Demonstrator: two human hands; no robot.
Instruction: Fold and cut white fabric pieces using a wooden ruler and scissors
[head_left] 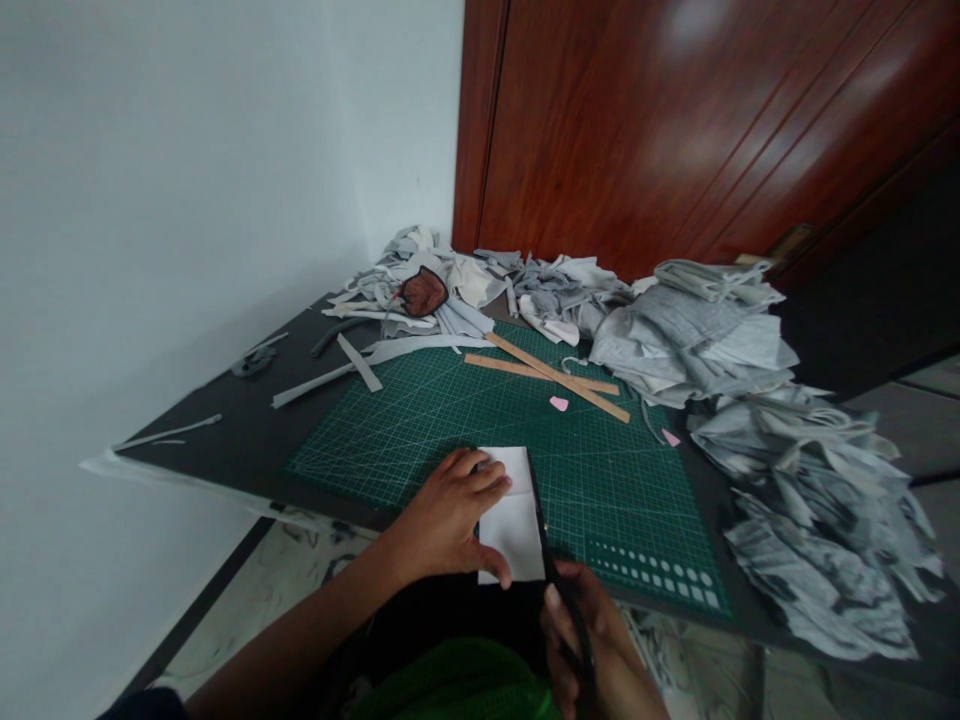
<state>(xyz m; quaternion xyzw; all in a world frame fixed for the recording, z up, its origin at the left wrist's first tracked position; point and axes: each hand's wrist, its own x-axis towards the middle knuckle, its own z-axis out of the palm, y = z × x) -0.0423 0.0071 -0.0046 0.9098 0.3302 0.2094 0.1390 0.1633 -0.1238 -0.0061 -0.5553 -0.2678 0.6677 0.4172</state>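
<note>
A white rectangular piece of paper [514, 540] with a crease across it lies over something dark at the front edge of the green cutting mat [600, 470]. My left hand [457, 515] holds the paper by its left side, fingers and thumb on its top face. In my right hand [592, 635] is a pair of scissors [576, 610] with black handles. The dark blades point away from me and run along the paper's right edge. Whether the blades are parted cannot be made out.
Two crossed wooden rulers [555, 374] lie on the mat near a small pink scrap [559, 403]. Piles of grey fabric [690, 340] line the back and right. A brown, dark-edged piece [424, 292] rests on scraps at back left, beside pale strips [360, 362].
</note>
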